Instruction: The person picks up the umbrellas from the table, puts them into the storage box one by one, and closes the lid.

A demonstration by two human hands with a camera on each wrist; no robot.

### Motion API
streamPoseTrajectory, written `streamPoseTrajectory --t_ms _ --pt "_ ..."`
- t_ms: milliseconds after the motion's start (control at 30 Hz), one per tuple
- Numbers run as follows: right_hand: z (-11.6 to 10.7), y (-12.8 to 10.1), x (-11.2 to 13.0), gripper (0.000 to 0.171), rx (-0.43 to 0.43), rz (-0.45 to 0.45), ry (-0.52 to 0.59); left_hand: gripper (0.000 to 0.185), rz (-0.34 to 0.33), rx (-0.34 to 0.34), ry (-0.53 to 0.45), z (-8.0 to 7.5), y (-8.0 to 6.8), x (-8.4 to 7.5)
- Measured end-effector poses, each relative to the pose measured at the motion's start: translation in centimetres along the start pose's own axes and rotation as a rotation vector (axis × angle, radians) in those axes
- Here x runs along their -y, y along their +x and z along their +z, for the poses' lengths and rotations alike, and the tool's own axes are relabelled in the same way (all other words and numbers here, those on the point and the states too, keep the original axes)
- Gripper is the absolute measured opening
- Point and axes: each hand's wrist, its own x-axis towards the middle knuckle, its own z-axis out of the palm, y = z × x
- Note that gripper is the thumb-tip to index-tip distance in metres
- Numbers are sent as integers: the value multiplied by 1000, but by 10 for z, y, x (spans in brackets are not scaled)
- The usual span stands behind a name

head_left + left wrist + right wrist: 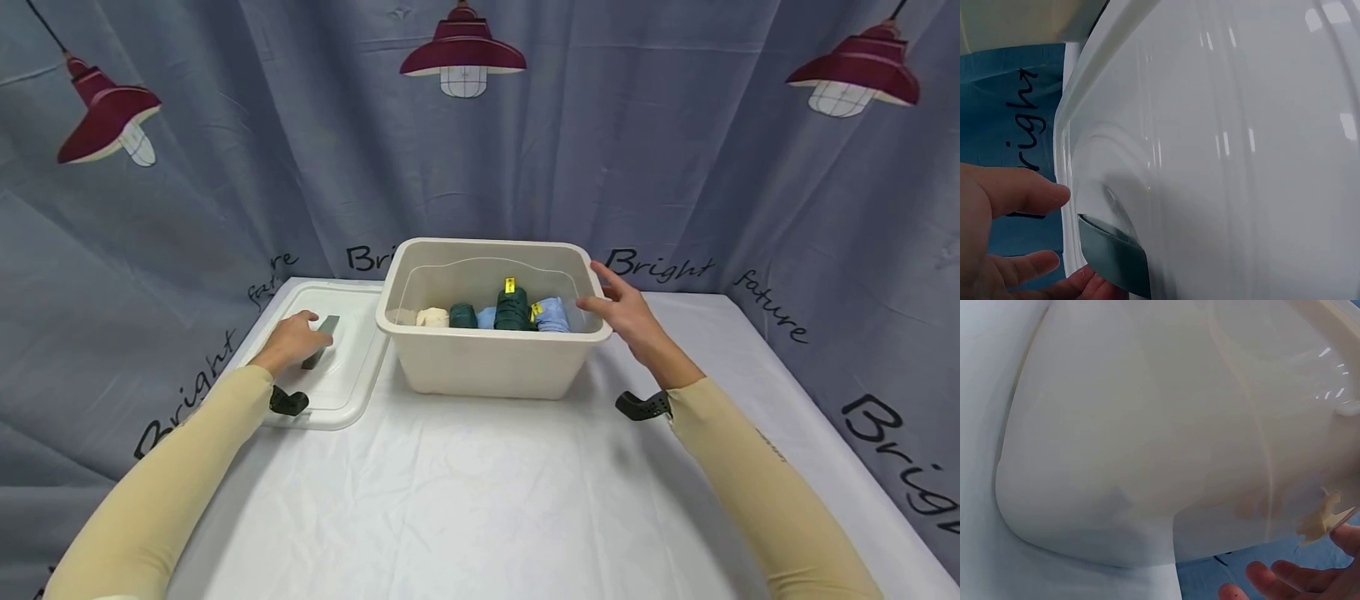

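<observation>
The left hand [294,337] lies on the white lid [341,392], fingers spread around its grey-green handle [321,341]. From the left wrist view the fingertips [1035,190] reach the lid's edge and the handle [1113,256], with a thumb or finger under the handle's end, but I cannot tell whether they have closed on it; it looks more like a relaxed touch than a clench. The lid lies flat on the table [480,500], just beside the bin's left wall, its near corner overhanging nothing I can see.

The right hand [626,315] is spread at the right rim of the cream storage bin [480,367], fingers straight, holding nothing. The right wrist view shows the fingertips [1260,578] just off the bin's curved wall [1135,462]; whether they touch it is unclear.

Inside the bin sits a row of rolled cloths: a cream roll [432,317], dark green rolls [512,310] with a yellow tag, and pale blue rolls [552,315], all below the rim.

If the lid is to be lifted, I would say the handle wants a firm curl of the fingers first, since the smooth plastic gives little else to hold. The right hand would do well to steady the bin at its rim, keeping it from sliding on the white cloth.
</observation>
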Motion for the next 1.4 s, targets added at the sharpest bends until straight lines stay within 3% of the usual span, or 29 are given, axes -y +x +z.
streamPoseTrajectory --t_ms 533,867,1400 --pt "-1 1 -1 85 -5 0 7 67 62 -58 53 6 11 1" --pt "0 1 0 83 4 17 11 67 36 -61 42 3 8 -3" --pt "1 1 -2 86 1 7 20 68 119 -110 89 -39 -10 -21"
